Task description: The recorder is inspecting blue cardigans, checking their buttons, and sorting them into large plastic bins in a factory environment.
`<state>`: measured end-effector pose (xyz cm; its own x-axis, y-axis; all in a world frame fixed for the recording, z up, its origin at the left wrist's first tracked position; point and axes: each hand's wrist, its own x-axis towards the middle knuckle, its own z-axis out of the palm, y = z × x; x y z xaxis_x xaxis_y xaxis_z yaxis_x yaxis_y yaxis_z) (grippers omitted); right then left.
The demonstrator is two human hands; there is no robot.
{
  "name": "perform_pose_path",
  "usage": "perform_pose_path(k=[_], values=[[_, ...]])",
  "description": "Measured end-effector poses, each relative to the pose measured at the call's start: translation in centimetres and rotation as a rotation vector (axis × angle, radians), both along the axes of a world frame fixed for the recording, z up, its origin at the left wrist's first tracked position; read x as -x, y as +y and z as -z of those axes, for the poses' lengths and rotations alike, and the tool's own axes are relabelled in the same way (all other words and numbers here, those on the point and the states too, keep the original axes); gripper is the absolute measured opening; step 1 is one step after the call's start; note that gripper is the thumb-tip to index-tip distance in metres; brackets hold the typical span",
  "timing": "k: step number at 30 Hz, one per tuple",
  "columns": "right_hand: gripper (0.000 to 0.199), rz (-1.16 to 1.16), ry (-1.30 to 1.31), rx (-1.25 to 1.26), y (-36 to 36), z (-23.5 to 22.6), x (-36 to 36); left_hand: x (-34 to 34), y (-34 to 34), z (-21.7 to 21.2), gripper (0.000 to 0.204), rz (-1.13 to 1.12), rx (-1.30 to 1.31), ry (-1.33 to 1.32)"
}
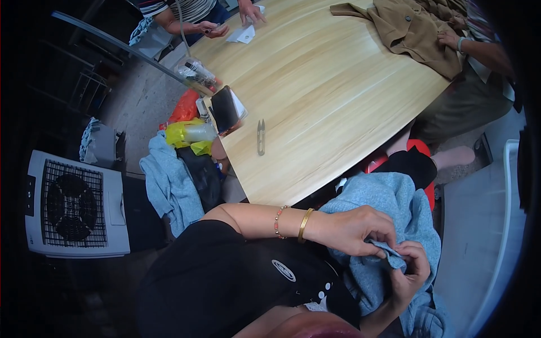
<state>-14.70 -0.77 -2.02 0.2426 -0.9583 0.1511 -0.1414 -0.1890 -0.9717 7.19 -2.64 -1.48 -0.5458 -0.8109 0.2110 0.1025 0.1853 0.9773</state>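
Observation:
A light blue-grey knit garment (375,194) lies bunched over my lap, to the right of the table corner. My left hand (360,230), with a gold bangle and a beaded bracelet at the wrist, pinches a small folded edge of it between thumb and fingers. Close by, my right hand (410,270) grips the same edge from the other side, its fingers bent around the fold. Both hands nearly touch. Part of the right forearm is hidden by the garment and my body. What lies inside the fold cannot be seen.
Thread snips (261,138) lie on the wooden table (315,96), near a dark upright case (224,110). Two people work across it, one with a brown coat (414,34), one with white paper (242,35). Bags and another blue garment (169,180) hang left, beside a fan unit (76,203).

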Motion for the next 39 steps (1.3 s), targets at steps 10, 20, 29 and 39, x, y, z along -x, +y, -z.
perform_pose_path(k=[10, 20, 29, 39], values=[[0.020, -0.004, -0.046, -0.122, 0.1, 0.2, 0.2, -0.3, 0.1, 0.6, 0.019, 0.013, 0.098, -0.003], [0.019, -0.016, -0.035, -0.123, -0.1, 0.0, 0.2, -0.3, 0.1, 0.6, 0.019, -0.021, 0.205, -0.035], [0.017, 0.003, 0.032, 0.001, 0.3, 0.0, 0.1, 0.3, 0.2, 0.7, 0.015, -0.092, 0.207, 0.010], [0.017, 0.036, 0.101, 0.072, -0.3, 0.0, -0.3, 0.5, 0.1, 1.8, 0.023, -0.208, 0.398, -0.065]])
